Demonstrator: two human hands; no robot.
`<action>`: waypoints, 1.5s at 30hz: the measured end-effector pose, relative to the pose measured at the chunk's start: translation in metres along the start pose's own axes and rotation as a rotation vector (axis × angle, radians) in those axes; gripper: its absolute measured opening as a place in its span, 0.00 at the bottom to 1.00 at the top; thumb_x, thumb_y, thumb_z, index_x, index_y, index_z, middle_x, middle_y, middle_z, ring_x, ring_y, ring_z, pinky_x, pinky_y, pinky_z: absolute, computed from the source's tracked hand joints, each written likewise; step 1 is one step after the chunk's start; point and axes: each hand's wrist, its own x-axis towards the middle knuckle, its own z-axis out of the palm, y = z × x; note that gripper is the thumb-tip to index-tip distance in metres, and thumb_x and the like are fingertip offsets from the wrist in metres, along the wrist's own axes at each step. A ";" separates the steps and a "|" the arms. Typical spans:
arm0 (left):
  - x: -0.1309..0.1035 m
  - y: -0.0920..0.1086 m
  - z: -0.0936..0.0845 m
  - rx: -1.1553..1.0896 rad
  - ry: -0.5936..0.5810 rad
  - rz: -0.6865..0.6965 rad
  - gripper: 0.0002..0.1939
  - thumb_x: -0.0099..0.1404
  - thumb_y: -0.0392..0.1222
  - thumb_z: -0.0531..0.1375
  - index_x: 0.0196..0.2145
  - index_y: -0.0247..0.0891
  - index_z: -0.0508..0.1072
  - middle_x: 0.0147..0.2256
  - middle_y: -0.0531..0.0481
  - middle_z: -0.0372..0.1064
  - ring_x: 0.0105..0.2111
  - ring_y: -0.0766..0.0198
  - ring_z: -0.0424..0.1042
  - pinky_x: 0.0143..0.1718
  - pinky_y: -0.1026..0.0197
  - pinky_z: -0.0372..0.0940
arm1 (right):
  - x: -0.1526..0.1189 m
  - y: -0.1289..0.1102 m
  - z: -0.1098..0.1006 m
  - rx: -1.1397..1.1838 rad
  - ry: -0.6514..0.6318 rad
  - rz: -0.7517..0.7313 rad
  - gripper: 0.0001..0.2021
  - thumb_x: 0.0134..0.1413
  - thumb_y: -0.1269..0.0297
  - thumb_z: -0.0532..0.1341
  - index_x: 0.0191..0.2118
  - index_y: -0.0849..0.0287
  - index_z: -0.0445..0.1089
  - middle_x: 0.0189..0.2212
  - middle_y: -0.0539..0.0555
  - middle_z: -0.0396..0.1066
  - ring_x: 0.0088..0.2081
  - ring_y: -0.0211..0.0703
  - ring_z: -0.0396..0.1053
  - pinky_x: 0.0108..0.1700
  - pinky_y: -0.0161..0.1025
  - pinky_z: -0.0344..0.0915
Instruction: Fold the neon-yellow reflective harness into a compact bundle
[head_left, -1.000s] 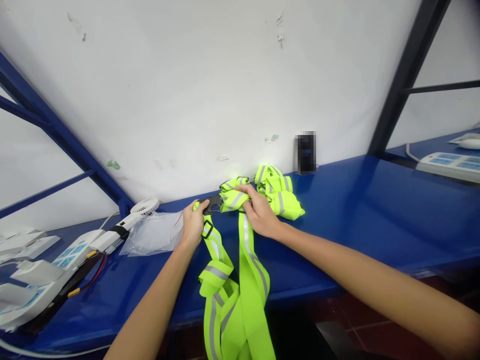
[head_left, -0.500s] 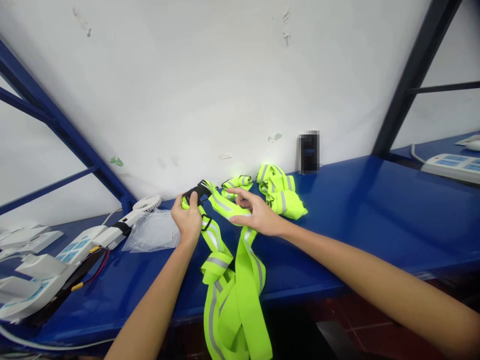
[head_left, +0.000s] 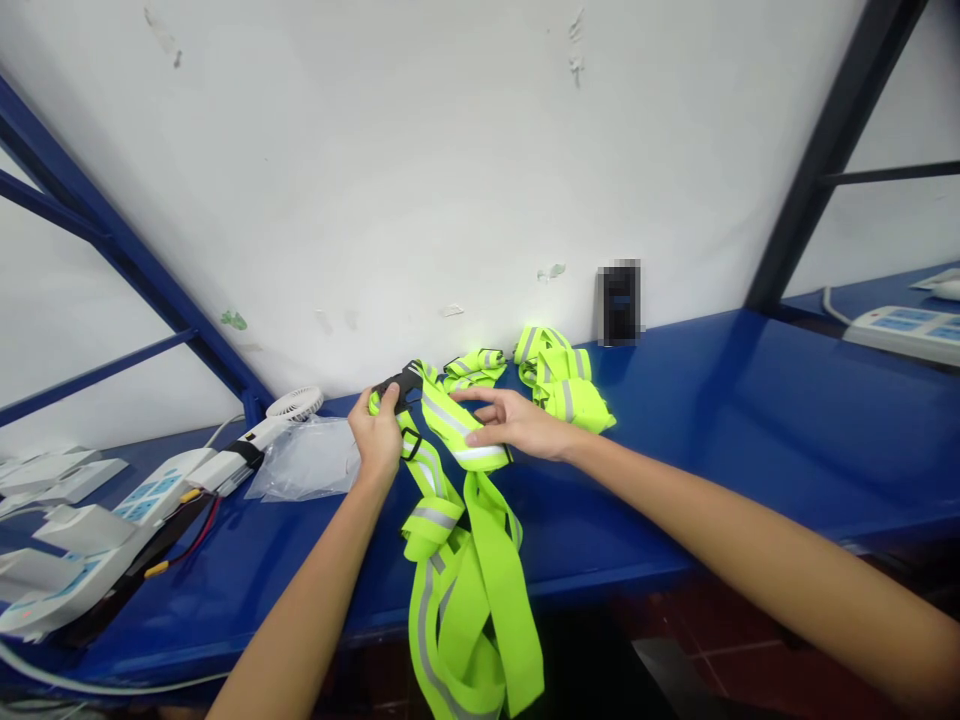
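Since a second ago: strap drawn out of the bunch and stretched between the two hands, buckle lifted clear of the shelf top, right fingers moved off the crumpled heap and down along the band. Judged from that, untangling well under way, one length now straight enough to handle.

Left hand [head_left: 379,432] clenched on the black buckle [head_left: 400,384] at the end of the neon-yellow reflective strap [head_left: 457,430], thumb pressed against the plastic. Right hand [head_left: 517,425] laid on the same band a little further along, fingers half-open, pinching it lightly between thumb and forefingers. Rest of the strap draped over the front edge of the blue shelf [head_left: 750,430] and hanging below it in loose loops. Second bundle of the same yellow webbing [head_left: 562,385] lying near the back edge, just beside the right hand, against the wall.

Toward the left end of the shelf: clear plastic bag [head_left: 304,462] just beside the left hand, small white fan [head_left: 294,405] behind it, white power strips [head_left: 90,545] with wires further left. Small dark blurred object [head_left: 619,303] standing at the back edge. Another power strip [head_left: 904,331] on the neighbouring shelf at the far right. White scuffed wall behind, blue and dark frame struts at both sides.
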 end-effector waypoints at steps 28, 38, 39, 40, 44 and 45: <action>-0.013 0.029 -0.002 -0.389 -0.687 -0.694 0.30 0.55 0.46 0.65 0.56 0.41 0.70 0.25 0.51 0.70 0.19 0.65 0.66 0.24 0.60 0.62 | -0.011 -0.025 -0.006 -1.124 0.124 -0.697 0.22 0.51 0.73 0.61 0.52 0.47 0.70 0.60 0.55 0.62 0.65 0.60 0.53 0.64 0.65 0.45; -0.026 0.038 -0.011 -0.415 -0.816 -0.688 0.39 0.47 0.56 0.67 0.56 0.39 0.69 0.27 0.46 0.74 0.25 0.54 0.73 0.26 0.58 0.64 | -0.009 -0.033 -0.007 -0.613 0.366 -0.439 0.04 0.52 0.66 0.61 0.35 0.58 0.70 0.32 0.52 0.71 0.35 0.43 0.69 0.40 0.40 0.64; -0.026 0.036 -0.009 -0.418 -0.782 -0.686 0.37 0.46 0.57 0.67 0.52 0.36 0.72 0.27 0.45 0.74 0.27 0.51 0.74 0.28 0.56 0.65 | -0.008 -0.036 -0.009 -0.549 0.376 -0.384 0.04 0.52 0.64 0.61 0.33 0.59 0.69 0.29 0.50 0.69 0.32 0.41 0.67 0.37 0.38 0.63; -0.026 0.035 -0.007 -0.427 -0.753 -0.682 0.36 0.46 0.58 0.66 0.49 0.34 0.74 0.28 0.43 0.75 0.31 0.48 0.75 0.31 0.54 0.67 | -0.007 -0.040 -0.010 -0.491 0.378 -0.343 0.05 0.52 0.63 0.61 0.31 0.60 0.69 0.27 0.49 0.68 0.30 0.39 0.65 0.34 0.37 0.61; -0.021 0.038 0.001 -0.469 -0.723 -0.575 0.33 0.55 0.62 0.59 0.50 0.35 0.72 0.39 0.40 0.75 0.43 0.46 0.74 0.41 0.51 0.67 | 0.000 -0.066 -0.018 -0.481 0.391 -0.236 0.06 0.48 0.65 0.60 0.25 0.60 0.67 0.20 0.46 0.61 0.24 0.34 0.57 0.27 0.35 0.53; -0.021 0.042 0.002 -0.451 -0.703 -0.511 0.32 0.57 0.61 0.59 0.52 0.37 0.71 0.42 0.41 0.74 0.44 0.47 0.73 0.42 0.52 0.67 | 0.000 -0.076 -0.018 -0.544 0.388 -0.209 0.06 0.48 0.66 0.60 0.24 0.60 0.67 0.19 0.46 0.59 0.23 0.34 0.54 0.26 0.35 0.51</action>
